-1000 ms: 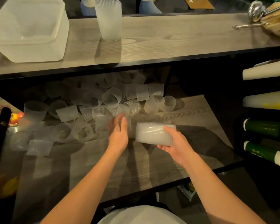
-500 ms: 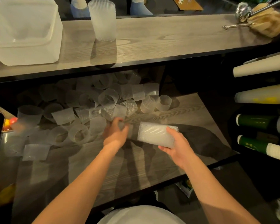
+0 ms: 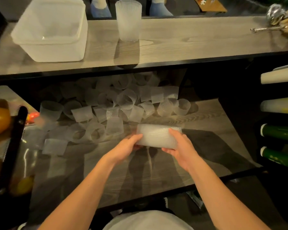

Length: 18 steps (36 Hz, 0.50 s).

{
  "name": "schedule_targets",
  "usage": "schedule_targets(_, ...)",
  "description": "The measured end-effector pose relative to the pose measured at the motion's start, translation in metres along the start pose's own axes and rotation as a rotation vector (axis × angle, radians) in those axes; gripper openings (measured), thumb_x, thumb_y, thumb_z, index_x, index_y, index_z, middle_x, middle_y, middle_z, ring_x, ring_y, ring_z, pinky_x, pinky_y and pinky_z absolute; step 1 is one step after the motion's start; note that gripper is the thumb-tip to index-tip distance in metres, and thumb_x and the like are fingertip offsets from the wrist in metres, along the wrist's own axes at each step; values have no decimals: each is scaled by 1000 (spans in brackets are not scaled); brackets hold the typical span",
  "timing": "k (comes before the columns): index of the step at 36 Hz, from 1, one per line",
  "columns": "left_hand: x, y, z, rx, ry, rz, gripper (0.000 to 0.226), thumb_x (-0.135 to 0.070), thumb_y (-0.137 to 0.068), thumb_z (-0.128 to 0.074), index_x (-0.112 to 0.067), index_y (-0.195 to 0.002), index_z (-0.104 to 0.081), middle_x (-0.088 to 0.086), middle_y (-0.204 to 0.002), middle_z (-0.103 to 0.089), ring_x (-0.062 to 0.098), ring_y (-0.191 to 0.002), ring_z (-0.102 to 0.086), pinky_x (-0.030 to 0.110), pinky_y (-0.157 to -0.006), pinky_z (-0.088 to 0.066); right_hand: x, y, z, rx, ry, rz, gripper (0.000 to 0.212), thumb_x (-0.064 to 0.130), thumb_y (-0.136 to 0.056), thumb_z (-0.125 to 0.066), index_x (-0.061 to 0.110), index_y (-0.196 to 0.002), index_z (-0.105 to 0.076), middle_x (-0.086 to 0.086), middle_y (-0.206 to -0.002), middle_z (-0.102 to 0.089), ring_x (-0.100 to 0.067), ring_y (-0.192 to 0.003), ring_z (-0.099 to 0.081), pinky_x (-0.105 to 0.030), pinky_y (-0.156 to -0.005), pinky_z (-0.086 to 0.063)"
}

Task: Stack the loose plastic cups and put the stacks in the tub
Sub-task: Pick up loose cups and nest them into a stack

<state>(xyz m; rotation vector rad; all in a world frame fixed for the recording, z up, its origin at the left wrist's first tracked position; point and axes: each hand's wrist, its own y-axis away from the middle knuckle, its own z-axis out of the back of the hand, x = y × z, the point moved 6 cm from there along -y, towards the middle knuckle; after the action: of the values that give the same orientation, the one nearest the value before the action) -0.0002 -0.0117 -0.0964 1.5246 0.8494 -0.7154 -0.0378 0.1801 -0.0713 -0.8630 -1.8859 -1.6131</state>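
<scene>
Stack: ribbed, frosted plastic, lying sideways, long axis left–right; left hand and right hand fingers wrapped around its ends.

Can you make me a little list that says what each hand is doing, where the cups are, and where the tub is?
left hand: pressing on the left end of the held stack
right hand: gripping the right end of the held stack
held stack: nested cups, lying sideways above the lower shelf
loose cups: many, scattered on the lower shelf
standing stack: upright on the upper counter
tub: on the upper counter, left of the standing stack, no cups visible inside
</scene>
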Motion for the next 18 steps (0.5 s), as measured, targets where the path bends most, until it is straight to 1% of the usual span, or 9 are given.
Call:
schedule_targets(2,-2,7,-5,26,-112,9,43,-44,-104,-35,-20,-138,-43,-6,-135,-49,3,-112,-51,15,-96,-39,0,1,-9,14,28,9,49,30,-96,-70,10,-134,-48,-10,-127,-60,-26,-113,-65,-47,-93,-59)
schedule_targets(4,-7,11,7,-74,-111,-41,47,-53,-103,-20,-33,-143,-34,-13,-142,-41,1,-132,-35,16,-108,-24,3,1,-14,19,27,23,47,29,-97,-69,10,-133,-48,-10,-126,-60,-26,-112,-65,-47,-94,-59)
schedule_targets(6,-13,7,41,-380,-258,-100,47,-55,-102,-19,-41,-144,-36,-3,-151,-36,16,-143,-27,33,-118,-20,7,2,-16,19,13,46,47,30,-98,-69,10,-134,-47,-9,-126,-59,-25,-113,-64,-45,-91,-59)
schedule_targets(8,-22,6,74,-700,-734,-10,55,-58,-98,-35,-33,-148,-33,8,-153,-31,31,-141,-25,48,-115,-25,10,3,-18,17,16,64,49,30,-98,-69,10,-137,-46,-7,-125,-61,-24,-112,-65,-44,-92,-59)
schedule_targets(9,-24,4,84,-782,-929,29,60,-57,-96,-42,-29,-148,-32,10,-150,-33,34,-137,-28,49,-111,-27,9,4,-19,16,15,64,50,29,-98,-69,10,-137,-45,-6,-123,-62,-23,-111,-65,-44,-93,-58)
schedule_targets(12,-29,-7,88,-741,-1238,-2,45,-55,-94,-46,-29,-130,-49,8,-137,-46,31,-123,-36,44,-99,-31,7,5,-20,14,16,48,48,28,-98,-68,10,-135,-45,-5,-120,-62,-23,-109,-65,-46,-96,-58)
schedule_targets(15,-27,-16,83,-674,-1298,-73,22,-45,-95,-50,-31,-111,-53,2,-127,-55,26,-119,-40,40,-94,-31,3,5,-19,3,25,36,47,28,-98,-69,9,-134,-45,-6,-119,-62,-24,-108,-66,-45,-95,-58)
schedule_targets(16,-25,-18,78,-628,-1291,-85,21,-41,-94,-52,-31,-112,-52,0,-127,-56,25,-120,-40,40,-94,-31,2,5,-18,0,22,31,48,29,-97,-70,10,-133,-46,-6,-120,-62,-24,-109,-66,-45,-94,-58)
schedule_targets(18,-19,-23,69,-491,-1272,-71,35,-40,-93,-55,-30,-126,-48,0,-132,-56,25,-127,-38,40,-100,-29,-2,4,-17,-5,14,17,49,30,-96,-71,11,-133,-46,-7,-121,-63,-25,-110,-66,-45,-93,-58)
